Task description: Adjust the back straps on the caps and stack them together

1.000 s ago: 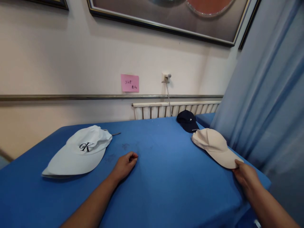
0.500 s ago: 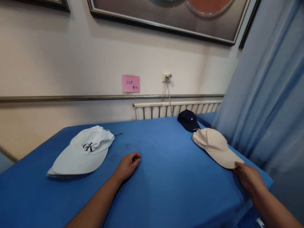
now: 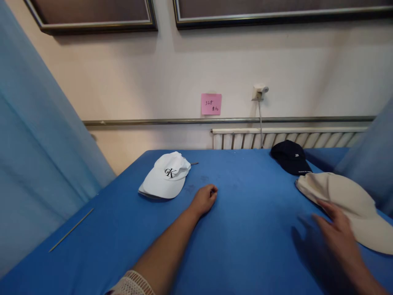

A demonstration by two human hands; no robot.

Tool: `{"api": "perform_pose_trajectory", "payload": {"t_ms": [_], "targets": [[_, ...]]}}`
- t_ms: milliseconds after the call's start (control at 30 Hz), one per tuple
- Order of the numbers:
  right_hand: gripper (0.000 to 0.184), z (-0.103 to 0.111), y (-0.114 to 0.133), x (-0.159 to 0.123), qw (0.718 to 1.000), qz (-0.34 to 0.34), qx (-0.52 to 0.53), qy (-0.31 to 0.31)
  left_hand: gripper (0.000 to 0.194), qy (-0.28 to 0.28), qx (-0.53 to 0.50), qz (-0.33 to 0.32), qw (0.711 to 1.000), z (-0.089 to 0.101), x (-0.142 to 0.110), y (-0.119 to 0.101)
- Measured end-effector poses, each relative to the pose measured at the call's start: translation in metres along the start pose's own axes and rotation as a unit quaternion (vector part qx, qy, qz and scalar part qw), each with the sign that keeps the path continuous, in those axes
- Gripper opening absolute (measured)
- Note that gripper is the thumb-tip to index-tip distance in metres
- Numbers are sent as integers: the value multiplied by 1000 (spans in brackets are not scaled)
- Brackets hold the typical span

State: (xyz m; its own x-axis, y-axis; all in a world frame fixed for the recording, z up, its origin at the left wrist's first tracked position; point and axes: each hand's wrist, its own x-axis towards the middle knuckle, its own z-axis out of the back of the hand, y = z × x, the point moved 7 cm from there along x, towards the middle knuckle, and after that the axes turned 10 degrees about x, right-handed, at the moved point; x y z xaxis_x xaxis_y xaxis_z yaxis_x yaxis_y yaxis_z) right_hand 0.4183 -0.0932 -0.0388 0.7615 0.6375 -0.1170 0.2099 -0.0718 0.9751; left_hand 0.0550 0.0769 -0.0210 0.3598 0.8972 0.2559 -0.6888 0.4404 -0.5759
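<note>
Right hand (image 3: 340,237): mine, blurred, fingers parted, gripping nothing; contact unclear. Left hand (image 3: 204,198): loosely curled, seemingly empty, on blue cover (image 3: 245,250). Risk: my careless sweep could shove beige cap (image 3: 346,192) over the nearby edge. Beige cap: one, to my right, beside dark cap (image 3: 288,155); brim points near-right, long axis slants from far-left.

The right hand (image 3: 340,233) has let go of the beige cap's (image 3: 346,196) brim and now hovers, blurred and spread, at 4 o'clock by its crown; whether a fingertip touches it is unclear. The view has swung towards 9 o'clock: a curtain (image 3: 39,155) has appeared there, a thin stick (image 3: 71,230) at 8, a pale cuff (image 3: 133,283) at 7, and more of a picture (image 3: 92,12) at 11.
</note>
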Motion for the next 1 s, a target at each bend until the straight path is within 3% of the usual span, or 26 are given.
{"api": "perform_pose_trajectory", "payload": {"t_ms": [67, 167, 233, 300, 367, 433, 500, 600, 700, 833, 933, 1000], "targets": [[39, -62, -2, -5, 986, 123, -67, 89, 22, -88, 27, 28, 995, 27, 2, 10], [34, -144, -30, -20, 957, 167, -95, 217, 32, -254, 143, 66, 954, 86, -3, 25], [31, -182, -53, -26, 939, 172, -121, 270, 36, -319, 247, 120, 907, 123, -12, 36], [26, -207, -72, -30, 910, 199, -163, 326, 40, -358, 331, 202, 849, 153, -24, 50], [25, -217, -85, -30, 884, 219, -174, 376, 49, -354, 367, 281, 813, 172, -34, 66], [23, -219, -92, -27, 870, 215, -155, 416, 57, -306, 364, 335, 813, 178, -37, 83], [20, -216, -97, -21, 869, 190, -128, 439, 60, -277, 360, 350, 820, 177, -36, 93], [19, -212, -99, -16, 875, 163, -122, 439, 64, -299, 369, 330, 816, 177, -34, 95], [21, -214, -96, -19, 867, 174, -142, 445, 69, -350, 368, 272, 818, 176, -31, 85], [23, -215, -92, -23, 866, 181, -147, 443, 59, -426, 323, 91, 840, 167, -25, 47], [23, -213, -91, -22, 879, 171, -144, 421, 54, -424, 260, -39, 867, 144, -21, 18], [23, -212, -90, -20, 889, 164, -146, 402, 53, -399, 210, -59, 891, 125, -17, 9]]}}
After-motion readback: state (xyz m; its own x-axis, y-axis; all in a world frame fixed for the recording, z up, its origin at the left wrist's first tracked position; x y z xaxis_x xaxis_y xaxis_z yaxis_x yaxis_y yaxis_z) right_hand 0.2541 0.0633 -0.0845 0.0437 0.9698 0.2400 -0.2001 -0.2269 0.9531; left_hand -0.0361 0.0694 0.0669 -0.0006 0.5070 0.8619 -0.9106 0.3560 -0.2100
